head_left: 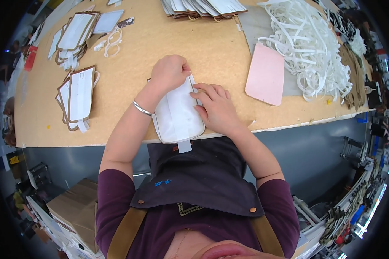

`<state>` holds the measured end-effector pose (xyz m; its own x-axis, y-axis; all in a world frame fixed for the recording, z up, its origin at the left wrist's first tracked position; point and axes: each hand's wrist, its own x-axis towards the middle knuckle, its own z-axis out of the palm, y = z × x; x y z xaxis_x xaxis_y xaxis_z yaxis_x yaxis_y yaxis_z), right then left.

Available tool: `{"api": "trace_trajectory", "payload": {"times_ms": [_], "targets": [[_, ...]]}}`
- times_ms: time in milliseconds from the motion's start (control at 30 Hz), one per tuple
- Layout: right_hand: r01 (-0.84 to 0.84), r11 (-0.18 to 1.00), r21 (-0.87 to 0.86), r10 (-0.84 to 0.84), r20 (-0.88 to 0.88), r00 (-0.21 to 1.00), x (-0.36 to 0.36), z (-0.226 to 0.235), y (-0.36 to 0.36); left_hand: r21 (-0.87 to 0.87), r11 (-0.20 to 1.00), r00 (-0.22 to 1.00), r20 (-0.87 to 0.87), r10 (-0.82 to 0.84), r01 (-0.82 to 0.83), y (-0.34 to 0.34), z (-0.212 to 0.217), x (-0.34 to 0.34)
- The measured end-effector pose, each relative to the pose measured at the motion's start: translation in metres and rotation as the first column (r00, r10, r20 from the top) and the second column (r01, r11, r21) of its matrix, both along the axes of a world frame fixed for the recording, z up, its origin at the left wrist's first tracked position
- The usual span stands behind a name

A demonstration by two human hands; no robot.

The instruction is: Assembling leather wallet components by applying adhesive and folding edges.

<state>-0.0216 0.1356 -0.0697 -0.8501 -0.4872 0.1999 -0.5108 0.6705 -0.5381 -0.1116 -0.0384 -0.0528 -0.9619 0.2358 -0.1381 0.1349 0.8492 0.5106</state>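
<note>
A white panel (167, 121) with rounded corners and a thin brown edge lies at the table's near edge. A white strip (184, 146) runs down its middle and hangs past its near end. My left hand (169, 74) is closed over the panel's far end, thumb and finger pinched at its far right corner. What may be in that pinch is too small to make out. With fingers apart, my right hand (218, 107) rests along the panel's right edge, fingertips touching it.
Similar brown-edged panels (80, 95) are stacked at the left, with another pile (75, 32) behind. More panels (203, 7) lie at the far middle. On the right are a pink panel (266, 75) and a heap of white strips (309, 47). White loops (113, 43) lie far left.
</note>
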Motion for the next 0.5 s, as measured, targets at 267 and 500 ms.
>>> {"api": "trace_trajectory", "payload": {"times_ms": [267, 500], "targets": [[-0.027, 1.0, 0.002, 0.027, -0.007, 1.0, -0.002, -0.002, -0.005, 0.035, 0.992, 0.904, 0.417, 0.098, -0.124, -0.006, 0.003, -0.041], [0.005, 0.999, 0.04, -0.004, -0.008, 1.0, -0.002, 0.003, -0.001, 0.718, 0.622, 0.888, -0.014, 0.46, -0.311, -0.072, -0.012, 0.049]]}}
